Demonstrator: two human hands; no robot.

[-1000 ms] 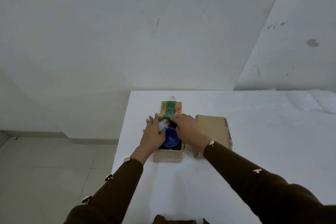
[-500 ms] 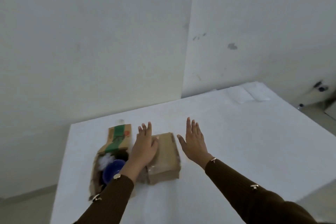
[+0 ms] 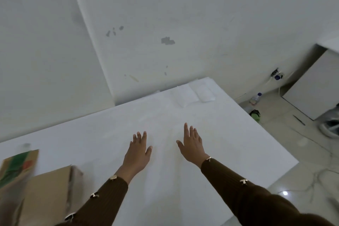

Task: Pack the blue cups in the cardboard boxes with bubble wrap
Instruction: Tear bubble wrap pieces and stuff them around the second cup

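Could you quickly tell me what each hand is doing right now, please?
Left hand: open, fingers spread, holding nothing.
Right hand: open, fingers spread, holding nothing.

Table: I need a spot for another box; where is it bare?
Bare around both hands, the left and right, up to the bubble wrap at the far edge. Crowded only near-left, by the cardboard boxes.
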